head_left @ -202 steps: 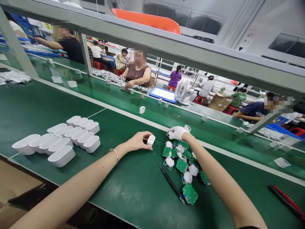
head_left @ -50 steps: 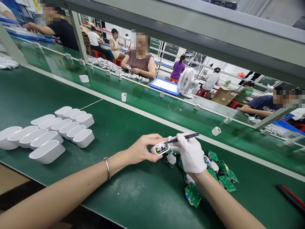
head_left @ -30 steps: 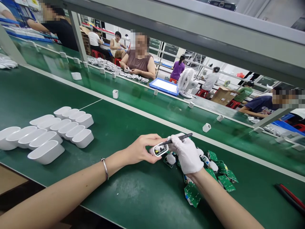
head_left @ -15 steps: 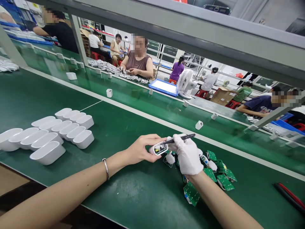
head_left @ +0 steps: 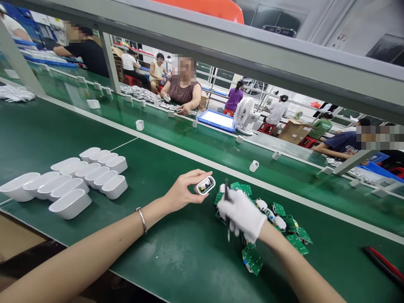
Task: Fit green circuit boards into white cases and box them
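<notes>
Between thumb and fingers, my left hand (head_left: 183, 189) grips a white oval charger housing (head_left: 205, 185), its open end facing me and electronic parts showing inside. My right hand (head_left: 244, 212), in a white glove, is closed around a dark slim tool (head_left: 227, 198), which looks like tweezers and points downward. This hand is over a heap of green circuit boards (head_left: 252, 257) with white and blue parts attached, a little to the right of the housing. Part of the heap is hidden behind the glove.
Rows of white oval housings (head_left: 71, 204) stand on the green bench at left. A belt (head_left: 176, 143) beyond the pale strip carries single white pieces (head_left: 254, 166). Red-and-black handles (head_left: 385, 263) lie at right. A metal shelf beam (head_left: 221, 46) crosses above; co-workers sit beyond.
My right hand has drawn the dark tool away from the housing and turned it from nearly level to downward. My left hand has shifted slightly left and up with the housing.
</notes>
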Motion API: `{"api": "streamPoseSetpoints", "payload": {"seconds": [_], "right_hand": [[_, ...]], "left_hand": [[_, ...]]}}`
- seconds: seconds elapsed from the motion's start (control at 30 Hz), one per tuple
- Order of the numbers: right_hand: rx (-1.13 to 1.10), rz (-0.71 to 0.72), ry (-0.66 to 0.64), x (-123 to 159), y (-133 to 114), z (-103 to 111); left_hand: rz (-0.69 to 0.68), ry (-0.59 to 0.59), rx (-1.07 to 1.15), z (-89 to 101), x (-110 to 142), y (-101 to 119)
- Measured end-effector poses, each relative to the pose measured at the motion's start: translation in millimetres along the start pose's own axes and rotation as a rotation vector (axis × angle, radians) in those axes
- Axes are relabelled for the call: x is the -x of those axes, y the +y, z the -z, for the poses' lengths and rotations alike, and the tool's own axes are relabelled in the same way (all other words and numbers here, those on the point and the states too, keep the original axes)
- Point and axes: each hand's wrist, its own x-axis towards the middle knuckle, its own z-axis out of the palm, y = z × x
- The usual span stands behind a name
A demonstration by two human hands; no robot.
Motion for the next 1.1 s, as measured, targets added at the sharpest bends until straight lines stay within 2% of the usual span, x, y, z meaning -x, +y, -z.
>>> {"api": "streamPoseSetpoints", "payload": {"seconds": [0.03, 0.1, 0.17, 0.23, 0.3, 0.37, 0.4, 0.43, 0.5, 0.53, 0.6, 0.67, 0.7, 0.77, 0.83, 0.9, 0.97, 1.07, 1.1], "right_hand": [[0.181, -0.026, -0.056, 2.9, 2.7, -5.8], [0.475, -0.002, -0.086, 6.6, 6.6, -15.5], [0.621, 0.078, -0.006, 7.0, 6.8, -18.0], [0.612, 0.268, 0.144, 4.4, 3.8, -13.4], [0.504, 0.562, 0.209, -0.4, -0.5, -7.3], [0.389, 0.759, 0.097, -6.1, -4.7, -3.4], [0.346, 0.784, 0.037, -9.3, -6.4, -1.6], [0.317, 0.77, -0.001, -13.1, -7.8, 1.4], [0.327, 0.668, 0.045, -25.7, -8.7, 14.5], [0.371, 0.588, 0.107, -35.5, -8.1, 25.9], [0.576, 0.351, 0.281, -62.0, -3.3, 58.3], [0.808, 0.039, 0.45, -92.2, 6.9, 97.6], [0.838, -0.04, 0.486, -105.7, 13.9, 116.6], [0.877, -0.158, 0.526, -125.6, 29.6, 147.6], [0.898, -0.229, 0.513, -134.6, 43.1, 164.9], [0.918, -0.264, 0.478, -136.0, 49.8, 168.2], [0.94, -0.253, 0.463, -133.6, 47.2, 159.8], [0.978, -0.11, 0.391, -126.8, 29.8, 131.1], [0.982, -0.028, 0.316, -123.6, 22.9, 118.6]], "left_hand": [[0.025, 0.008, 0.019, 0.7, -0.4, -1.0], [0.113, 0.02, 0.091, 0.9, -0.9, -2.9], [0.231, 0.027, 0.205, -0.8, -0.3, -4.1], [0.343, -0.001, 0.353, -4.7, 1.8, -4.3], [0.427, -0.075, 0.51, -9.6, 4.5, -3.8], [0.466, -0.178, 0.595, -11.5, 4.6, -3.0], [0.468, -0.229, 0.587, -9.7, 2.9, -1.9], [0.458, -0.269, 0.526, -5.1, 0.0, -0.2], [0.403, -0.266, 0.199, 13.9, -8.2, 5.8], [0.382, -0.212, -0.056, 28.4, -12.3, 9.4], [0.419, -0.008, -0.648, 64.9, -17.8, 15.7], [0.657, 0.225, -1.123, 105.8, -17.2, 17.1], [0.841, 0.312, -1.262, 125.3, -14.7, 15.7], [1.191, 0.375, -1.307, 158.3, -7.1, 9.9], [1.368, 0.373, -1.178, 180.4, 0.9, 3.5], [1.415, 0.338, -1.082, 192.7, 6.9, -1.3], [1.429, 0.299, -1.037, 198.8, 11.0, -5.4], [1.443, 0.322, -1.027, 204.4, 16.1, -13.5], [1.35, 0.325, -1.012, 206.0, 17.7, -16.5]]}}
